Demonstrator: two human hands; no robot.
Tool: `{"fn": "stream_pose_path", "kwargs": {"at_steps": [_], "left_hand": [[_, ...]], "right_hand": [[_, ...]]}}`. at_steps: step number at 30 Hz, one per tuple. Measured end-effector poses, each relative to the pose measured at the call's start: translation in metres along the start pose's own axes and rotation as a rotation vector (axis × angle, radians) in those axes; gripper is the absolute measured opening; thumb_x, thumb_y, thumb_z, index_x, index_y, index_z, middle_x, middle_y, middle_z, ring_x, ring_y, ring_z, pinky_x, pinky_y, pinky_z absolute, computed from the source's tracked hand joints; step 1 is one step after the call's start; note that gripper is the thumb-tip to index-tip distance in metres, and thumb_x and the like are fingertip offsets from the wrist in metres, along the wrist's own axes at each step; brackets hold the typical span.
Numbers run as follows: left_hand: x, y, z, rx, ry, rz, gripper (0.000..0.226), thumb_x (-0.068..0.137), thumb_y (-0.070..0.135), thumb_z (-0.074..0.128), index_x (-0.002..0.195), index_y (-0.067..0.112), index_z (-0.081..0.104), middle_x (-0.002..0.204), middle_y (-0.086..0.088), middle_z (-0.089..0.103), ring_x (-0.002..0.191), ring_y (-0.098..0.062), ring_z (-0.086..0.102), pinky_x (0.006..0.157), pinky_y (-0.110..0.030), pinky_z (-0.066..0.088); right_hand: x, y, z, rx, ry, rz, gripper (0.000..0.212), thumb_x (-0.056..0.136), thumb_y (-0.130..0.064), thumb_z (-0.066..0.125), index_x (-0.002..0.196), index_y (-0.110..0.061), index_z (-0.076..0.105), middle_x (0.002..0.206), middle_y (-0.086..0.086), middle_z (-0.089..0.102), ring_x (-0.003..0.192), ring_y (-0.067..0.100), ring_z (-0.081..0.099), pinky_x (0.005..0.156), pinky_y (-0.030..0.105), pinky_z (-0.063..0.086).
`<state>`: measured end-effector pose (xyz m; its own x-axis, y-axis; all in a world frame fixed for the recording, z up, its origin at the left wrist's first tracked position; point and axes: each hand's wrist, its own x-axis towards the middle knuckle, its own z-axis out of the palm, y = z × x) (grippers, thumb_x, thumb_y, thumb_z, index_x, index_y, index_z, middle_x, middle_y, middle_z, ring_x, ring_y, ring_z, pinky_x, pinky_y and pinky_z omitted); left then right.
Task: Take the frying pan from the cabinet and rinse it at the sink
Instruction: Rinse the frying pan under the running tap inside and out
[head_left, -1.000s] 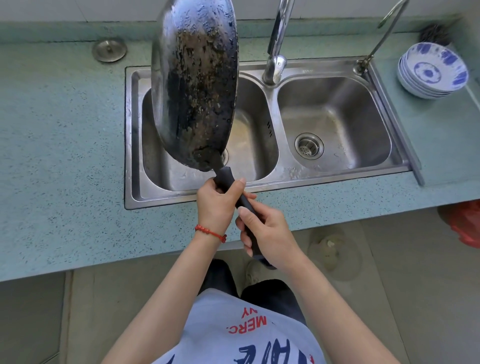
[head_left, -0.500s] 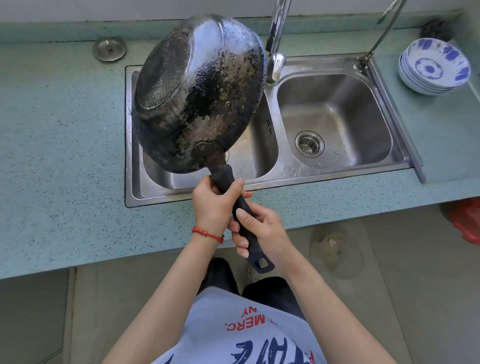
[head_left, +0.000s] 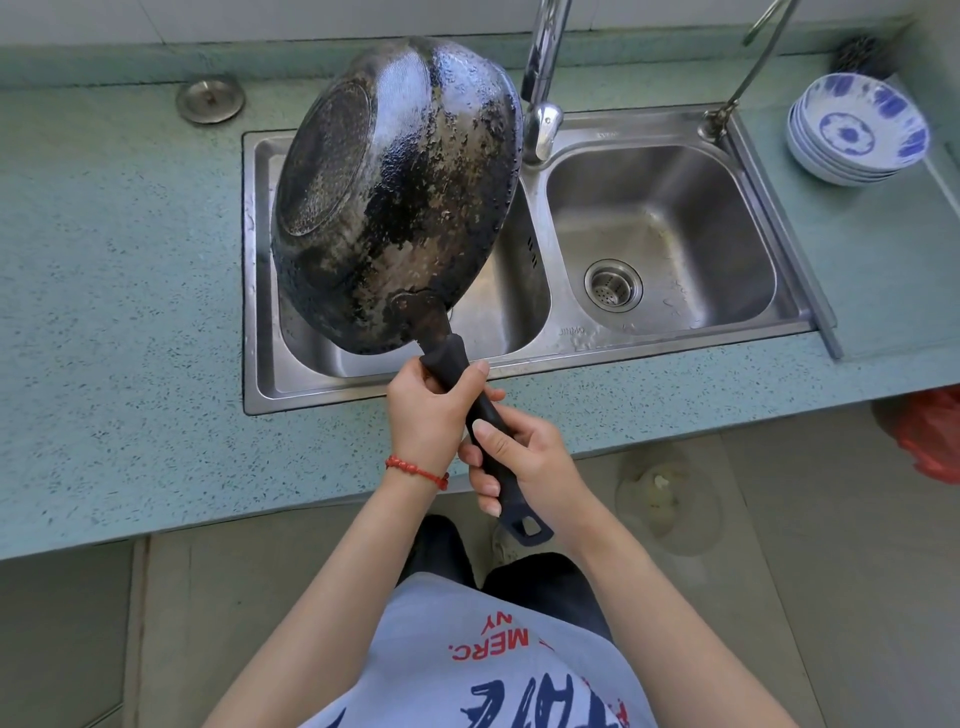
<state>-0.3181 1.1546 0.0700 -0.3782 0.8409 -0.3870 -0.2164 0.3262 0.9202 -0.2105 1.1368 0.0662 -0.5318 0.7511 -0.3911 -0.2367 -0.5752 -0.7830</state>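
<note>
Now I hold the pan (head_left: 395, 202) underside-up over the left basin of the sink (head_left: 540, 364), left hand (head_left: 431, 415) and right hand (head_left: 524, 462) both wrapped on its handle (head_left: 483, 415). Wet, probably heavy and slippery; two-handed handle grip suits it.

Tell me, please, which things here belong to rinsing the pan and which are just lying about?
Job in hand:
frying pan
left hand
right hand
sink
tap

Lying about:
stacked bowls
round metal cover
red bag
</note>
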Motion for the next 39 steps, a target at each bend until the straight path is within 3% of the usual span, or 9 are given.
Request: {"fn": "stream_pose_path", "kwargs": {"at_steps": [6,19,26,39], "left_hand": [[-0.0019,0.0012,-0.0005,0.008,-0.010,0.015,0.013,0.081,0.011,0.066,0.080,0.011,0.052,0.069,-0.012,0.067,0.056,-0.011,0.069,0.054,-0.027,0.058],[-0.0050,-0.0025,-0.0029,0.000,-0.009,0.025,0.017,0.081,0.012,0.066,0.086,0.004,0.052,0.071,-0.013,0.067,0.055,-0.011,0.069,0.052,-0.023,0.055],[-0.0058,-0.0022,-0.0037,-0.006,-0.018,0.024,0.016,0.081,0.012,0.066,0.085,0.006,0.052,0.074,-0.016,0.068,0.056,-0.011,0.069,0.053,-0.023,0.056],[-0.0044,-0.0020,-0.0043,0.002,-0.016,0.018,0.021,0.082,0.011,0.065,0.093,-0.001,0.053,0.075,-0.017,0.067,0.055,-0.010,0.069,0.052,-0.022,0.056]], "right_hand": [[-0.0009,-0.0022,-0.0009,-0.013,-0.001,-0.005,0.017,0.085,-0.016,0.050,0.096,-0.003,0.049,0.063,0.002,0.050,0.041,0.011,0.045,0.036,0.021,0.041],[-0.0051,-0.0004,-0.0004,-0.055,-0.016,-0.016,0.013,0.086,-0.016,0.051,0.092,-0.004,0.051,0.062,-0.001,0.053,0.043,0.011,0.045,0.037,0.022,0.042],[-0.0060,-0.0011,0.0021,-0.046,-0.014,-0.016,0.020,0.086,-0.015,0.050,0.102,-0.002,0.050,0.063,0.001,0.051,0.043,0.011,0.045,0.037,0.022,0.042],[-0.0055,-0.0024,0.0028,-0.060,-0.010,-0.004,0.017,0.086,-0.015,0.050,0.097,-0.003,0.050,0.063,0.001,0.051,0.043,0.011,0.045,0.037,0.022,0.042]]}}
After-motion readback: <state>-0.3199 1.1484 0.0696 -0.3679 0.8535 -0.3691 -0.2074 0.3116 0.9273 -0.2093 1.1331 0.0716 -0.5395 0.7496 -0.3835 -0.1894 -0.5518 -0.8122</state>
